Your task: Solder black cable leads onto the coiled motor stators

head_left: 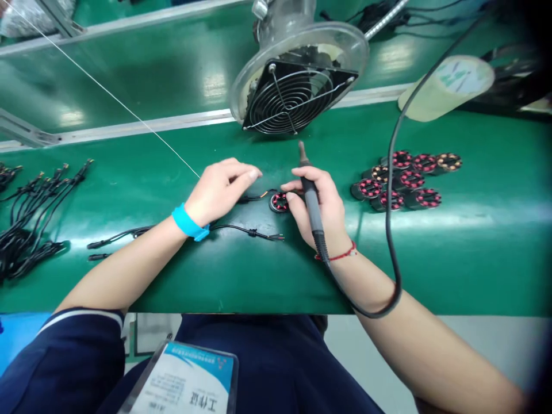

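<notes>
A small round stator [279, 202] with red-wound coils lies on the green bench between my hands. My right hand [321, 210] is closed around a black soldering iron [311, 195], whose tip points away from me, and its fingertips touch the stator. My left hand [222, 188] has its fingers pressed together on a black lead wire [252, 198] that runs to the stator. A blue strap [190, 223] circles my left wrist. A second black wire [248, 232] lies just in front of my left hand.
Several more wound stators [403, 181] sit in a cluster at the right. A pile of black lead wires [30, 218] lies at the far left. A round fume fan [297, 86] stands behind my hands, and a tape roll [446, 86] at the back right. The iron's cord [390, 218] loops over my right forearm.
</notes>
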A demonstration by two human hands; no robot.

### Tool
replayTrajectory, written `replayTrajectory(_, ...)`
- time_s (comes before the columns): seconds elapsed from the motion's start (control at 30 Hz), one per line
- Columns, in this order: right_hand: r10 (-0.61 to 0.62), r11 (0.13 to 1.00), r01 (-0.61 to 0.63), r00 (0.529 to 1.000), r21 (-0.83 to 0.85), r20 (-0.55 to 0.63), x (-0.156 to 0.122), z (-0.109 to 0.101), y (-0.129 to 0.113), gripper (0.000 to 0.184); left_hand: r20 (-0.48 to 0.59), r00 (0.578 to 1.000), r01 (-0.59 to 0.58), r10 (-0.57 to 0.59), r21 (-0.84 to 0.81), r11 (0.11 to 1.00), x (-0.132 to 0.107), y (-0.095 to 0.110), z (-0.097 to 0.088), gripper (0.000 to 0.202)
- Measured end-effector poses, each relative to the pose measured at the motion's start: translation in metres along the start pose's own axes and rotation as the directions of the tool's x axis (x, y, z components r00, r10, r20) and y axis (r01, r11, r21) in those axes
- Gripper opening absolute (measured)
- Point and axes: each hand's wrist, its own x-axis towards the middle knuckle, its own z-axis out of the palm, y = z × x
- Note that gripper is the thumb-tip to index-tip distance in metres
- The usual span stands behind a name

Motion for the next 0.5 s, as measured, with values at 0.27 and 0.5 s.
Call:
replayTrajectory(0.27, -0.106, 0.965, 0.146, 0.977, -0.219, 0.182, -0.003, -0.004, 0.006, 0.046, 0.036, 0.985, 0.174, -0.171, -0.106, 0.979, -0.019, 0.030, -0.083, 0.030)
replayTrajectory(0.5, -0.006, 0.930, 0.047, 0.994, -0.364, 0.113, -0.001, -0.019, 0.006, 0.045, 0.158, 0.916, 0.278, -0.369, 0.414, 0.867, -0.094, -0.033, -0.135, 0.032)
